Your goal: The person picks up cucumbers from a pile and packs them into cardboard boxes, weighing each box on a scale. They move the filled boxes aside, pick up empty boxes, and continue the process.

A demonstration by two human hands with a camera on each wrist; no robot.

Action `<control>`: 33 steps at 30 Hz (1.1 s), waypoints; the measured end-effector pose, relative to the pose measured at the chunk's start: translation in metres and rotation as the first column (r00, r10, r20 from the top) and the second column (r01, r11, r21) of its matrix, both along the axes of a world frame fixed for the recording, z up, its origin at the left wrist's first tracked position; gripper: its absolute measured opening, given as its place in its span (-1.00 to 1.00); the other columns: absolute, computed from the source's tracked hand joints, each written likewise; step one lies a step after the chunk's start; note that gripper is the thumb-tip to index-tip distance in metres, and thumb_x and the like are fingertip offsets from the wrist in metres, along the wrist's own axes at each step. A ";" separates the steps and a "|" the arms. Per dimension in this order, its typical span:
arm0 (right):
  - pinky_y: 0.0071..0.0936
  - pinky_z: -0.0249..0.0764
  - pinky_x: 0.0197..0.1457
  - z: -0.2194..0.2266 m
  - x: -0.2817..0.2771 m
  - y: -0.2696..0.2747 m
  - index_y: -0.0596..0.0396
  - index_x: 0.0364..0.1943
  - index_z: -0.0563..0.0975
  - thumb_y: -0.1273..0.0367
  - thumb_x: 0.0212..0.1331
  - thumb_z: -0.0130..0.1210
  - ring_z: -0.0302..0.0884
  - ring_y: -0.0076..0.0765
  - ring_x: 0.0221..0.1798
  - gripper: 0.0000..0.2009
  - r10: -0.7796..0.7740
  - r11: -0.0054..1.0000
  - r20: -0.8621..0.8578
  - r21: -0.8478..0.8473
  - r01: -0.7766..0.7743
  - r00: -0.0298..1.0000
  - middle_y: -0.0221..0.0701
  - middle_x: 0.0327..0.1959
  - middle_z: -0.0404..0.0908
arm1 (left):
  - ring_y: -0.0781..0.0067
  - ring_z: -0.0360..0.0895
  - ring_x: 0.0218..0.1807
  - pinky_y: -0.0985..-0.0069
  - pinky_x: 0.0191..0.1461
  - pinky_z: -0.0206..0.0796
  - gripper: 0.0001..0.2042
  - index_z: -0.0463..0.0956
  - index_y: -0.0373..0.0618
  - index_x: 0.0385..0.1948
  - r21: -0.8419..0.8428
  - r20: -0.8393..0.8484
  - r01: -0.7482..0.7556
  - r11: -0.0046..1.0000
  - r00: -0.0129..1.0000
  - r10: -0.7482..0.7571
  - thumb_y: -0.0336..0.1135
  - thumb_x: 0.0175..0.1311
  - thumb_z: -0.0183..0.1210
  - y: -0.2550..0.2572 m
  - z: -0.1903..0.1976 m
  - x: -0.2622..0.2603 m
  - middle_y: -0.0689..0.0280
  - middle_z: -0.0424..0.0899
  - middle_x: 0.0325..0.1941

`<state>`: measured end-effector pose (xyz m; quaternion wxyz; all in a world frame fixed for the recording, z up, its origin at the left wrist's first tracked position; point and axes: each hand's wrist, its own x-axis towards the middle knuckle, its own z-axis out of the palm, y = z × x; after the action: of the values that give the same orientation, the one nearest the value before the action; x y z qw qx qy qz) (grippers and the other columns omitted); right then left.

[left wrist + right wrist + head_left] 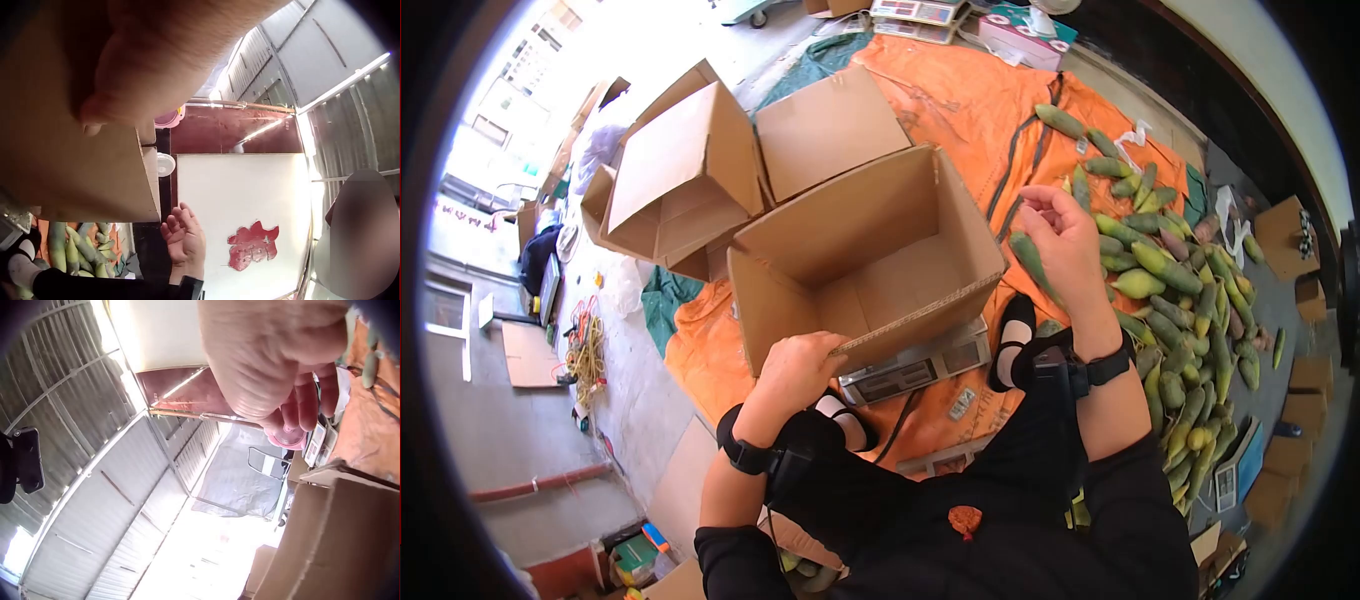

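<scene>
An open, empty cardboard box (870, 270) stands tilted on a metal scale (920, 372) in front of the person. The left hand (800, 368) grips the near left edge of this box; in the left wrist view the left hand (156, 69) lies against its cardboard wall (81, 169). Off the box's right side, the right hand (1060, 240) is raised with fingers loosely bent and holds nothing. Beside and below it lies a long green radish (1034, 265). In the right wrist view the right hand (275, 362) hangs clear of the box (356, 544).
A large pile of green radishes (1170, 320) covers the right side of the orange tarp (940, 90). More open boxes (690, 170) stand at the back left. The person's feet (1015, 340) are beside the scale. Coiled rope (585, 345) lies at far left.
</scene>
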<state>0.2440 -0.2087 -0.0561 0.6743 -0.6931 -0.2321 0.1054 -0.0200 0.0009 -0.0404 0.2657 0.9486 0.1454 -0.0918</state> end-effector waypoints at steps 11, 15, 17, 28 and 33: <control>-0.59 0.42 -0.27 0.019 -0.020 -0.002 0.19 -0.17 0.56 0.45 0.17 0.11 0.43 -0.59 -0.39 -0.83 -0.019 1.000 0.060 -0.003 0.020 0.998 -0.45 -0.34 0.55 | 0.21 0.61 -0.12 0.45 -0.06 0.42 -0.65 0.55 -0.23 -0.08 -0.260 0.180 -0.081 0.962 0.975 0.131 -0.44 0.03 0.27 -0.015 0.022 0.005 0.12 0.64 -0.18; -0.64 0.39 -0.25 0.041 -0.032 -0.009 0.14 -0.17 0.57 0.44 0.18 0.11 0.43 -0.66 -0.36 -0.84 0.056 0.998 -0.004 0.025 -0.055 0.998 -0.51 -0.36 0.56 | 0.28 0.60 -0.12 0.50 -0.04 0.40 -0.68 0.54 -0.27 -0.08 -0.277 0.225 -0.159 0.947 0.948 0.225 -0.52 0.05 0.20 -0.016 0.022 0.015 0.12 0.64 -0.19; -0.59 0.40 -0.30 0.051 -0.030 -0.021 0.17 -0.19 0.57 0.43 0.17 0.11 0.43 -0.61 -0.40 -0.84 0.057 0.996 -0.013 0.070 -0.056 0.998 -0.48 -0.38 0.56 | 0.37 0.60 -0.14 0.54 -0.04 0.40 -0.72 0.55 -0.27 -0.10 -0.265 0.245 -0.150 0.952 0.945 0.217 -0.51 0.12 0.17 -0.007 0.009 0.016 0.17 0.65 -0.21; -0.60 0.41 -0.31 -0.058 0.028 -0.202 0.20 -0.20 0.58 0.43 0.16 0.09 0.44 -0.60 -0.41 -0.83 -0.422 0.868 -0.100 -0.332 0.370 0.901 -0.49 -0.45 0.57 | 0.60 0.57 -0.19 0.71 -0.12 0.36 -0.75 0.54 -0.27 -0.03 -0.358 0.314 -0.380 0.853 0.811 0.493 -0.47 0.26 0.13 0.041 -0.026 0.009 0.31 0.66 -0.25; -0.46 0.46 -0.31 -0.233 -0.001 -0.294 0.23 -0.39 0.60 0.37 0.09 0.13 0.57 -0.49 -0.46 -0.83 -0.538 0.671 -0.078 -0.642 0.370 0.839 -0.30 -0.55 0.62 | 0.59 0.55 -0.19 0.68 -0.09 0.37 -0.75 0.54 -0.29 -0.04 -0.350 0.279 -0.382 0.856 0.830 0.484 -0.48 0.27 0.12 0.032 -0.022 0.017 0.31 0.65 -0.25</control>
<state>0.2430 -0.5029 -0.2895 0.4465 -0.8859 0.0863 0.0912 -0.0026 0.0326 -0.0623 0.4325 0.8433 0.2934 0.1255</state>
